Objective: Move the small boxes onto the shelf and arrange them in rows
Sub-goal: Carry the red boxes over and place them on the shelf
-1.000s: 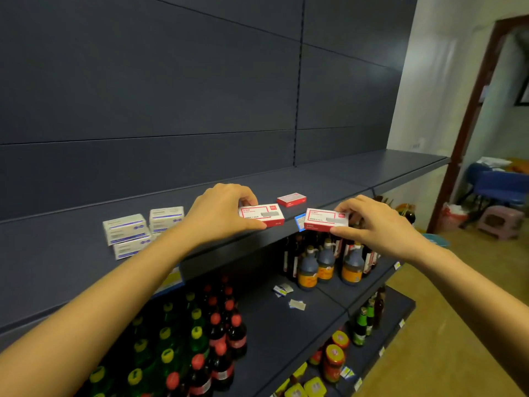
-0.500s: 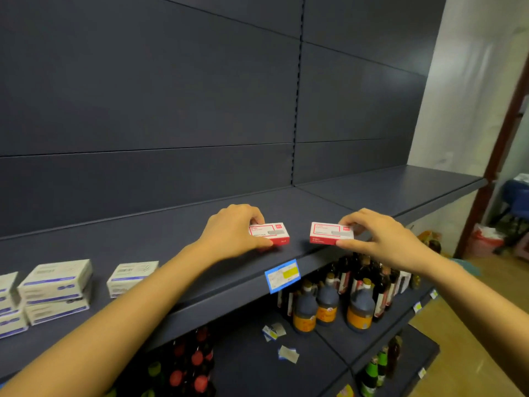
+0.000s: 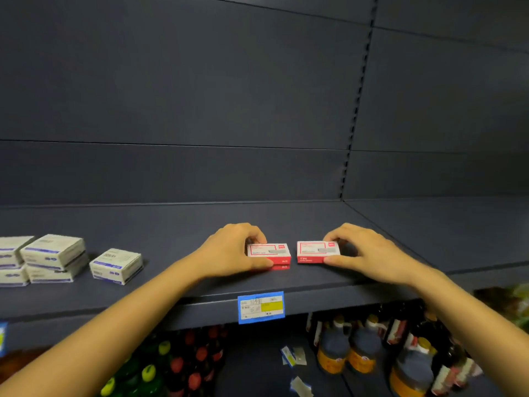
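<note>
gripping red boxes (image 3: 269,252) near shelf (image 3: 177,242) front edge

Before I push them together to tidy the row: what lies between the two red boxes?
Nothing: the head view shows only a narrow strip of bare shelf between the left red box and the right red box.

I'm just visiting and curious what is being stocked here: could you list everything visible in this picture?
left red box: one, red and white, on the shelf near its front.
right red box: one, red and white, beside it, small gap between.
blue-striped boxes: at least five, white and blue, shelf's left, some stacked.
shelf: one, dark grey, across the view.
price label: one, blue and yellow, shelf's front edge.
bottles: many, dark, shelf below.
left hand: one, grips left red box.
right hand: one, grips right red box.
</note>
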`<state>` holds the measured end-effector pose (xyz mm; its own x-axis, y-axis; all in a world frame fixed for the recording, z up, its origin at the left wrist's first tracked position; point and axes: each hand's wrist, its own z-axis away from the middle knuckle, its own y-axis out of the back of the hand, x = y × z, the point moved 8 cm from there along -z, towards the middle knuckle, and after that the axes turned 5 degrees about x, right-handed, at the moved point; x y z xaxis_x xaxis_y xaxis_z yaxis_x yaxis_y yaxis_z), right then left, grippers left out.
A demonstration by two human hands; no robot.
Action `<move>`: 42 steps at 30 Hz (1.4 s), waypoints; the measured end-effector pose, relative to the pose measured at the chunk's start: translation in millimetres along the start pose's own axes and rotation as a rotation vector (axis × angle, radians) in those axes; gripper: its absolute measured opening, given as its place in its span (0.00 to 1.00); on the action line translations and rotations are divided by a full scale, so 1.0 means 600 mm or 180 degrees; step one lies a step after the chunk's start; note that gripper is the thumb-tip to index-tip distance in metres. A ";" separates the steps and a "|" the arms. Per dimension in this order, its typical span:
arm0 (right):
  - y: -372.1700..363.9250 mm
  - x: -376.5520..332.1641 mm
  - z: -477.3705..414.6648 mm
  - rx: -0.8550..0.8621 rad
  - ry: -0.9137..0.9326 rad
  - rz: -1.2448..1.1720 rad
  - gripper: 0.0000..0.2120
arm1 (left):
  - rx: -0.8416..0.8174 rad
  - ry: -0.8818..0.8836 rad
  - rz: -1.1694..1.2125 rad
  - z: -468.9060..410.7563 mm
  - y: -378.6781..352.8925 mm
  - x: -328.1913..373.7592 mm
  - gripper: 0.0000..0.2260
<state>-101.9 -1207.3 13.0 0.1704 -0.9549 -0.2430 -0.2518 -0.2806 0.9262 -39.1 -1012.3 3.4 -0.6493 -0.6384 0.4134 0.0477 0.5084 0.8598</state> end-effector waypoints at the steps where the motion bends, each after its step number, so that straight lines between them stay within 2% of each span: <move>1: -0.008 0.002 -0.005 -0.0098 0.0109 0.0084 0.17 | 0.0063 0.0059 0.0019 0.005 0.003 0.003 0.18; 4: -0.019 0.003 -0.017 -0.0249 0.0402 0.0290 0.20 | 0.0546 0.0328 -0.0057 0.025 0.032 0.000 0.19; 6: -0.009 -0.013 -0.029 -0.0030 0.0630 0.0245 0.21 | 0.0915 0.0481 -0.0352 0.047 0.058 -0.010 0.17; 9: 0.013 -0.073 -0.047 0.0370 0.1166 0.0126 0.16 | 0.1295 0.0707 -0.0988 0.093 0.102 -0.022 0.14; 13: 0.012 -0.178 -0.063 0.0559 0.1802 -0.0016 0.14 | 0.1339 0.1002 -0.2144 0.158 0.150 -0.030 0.15; 18: -0.022 -0.329 -0.073 0.0530 0.2465 -0.0270 0.14 | 0.1553 0.1627 -0.2326 0.293 0.208 -0.052 0.14; 25: -0.079 -0.531 -0.058 0.0336 0.3048 -0.0486 0.15 | 0.1643 0.2475 -0.2670 0.487 0.284 -0.097 0.15; 32: -0.124 -0.714 -0.038 0.0299 0.3345 -0.0739 0.16 | 0.1833 0.2623 -0.2727 0.617 0.362 -0.151 0.13; 42: -0.216 -0.969 -0.058 0.0203 0.3095 -0.0629 0.16 | 0.1638 0.2410 -0.2703 0.763 0.487 -0.301 0.14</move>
<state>-135.1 -612.1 44.1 0.9145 -0.4039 -0.0229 -0.1805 -0.4581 0.8704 -255.8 -483.7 43.0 0.2785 -0.9604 0.0009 -0.5855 -0.1690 0.7929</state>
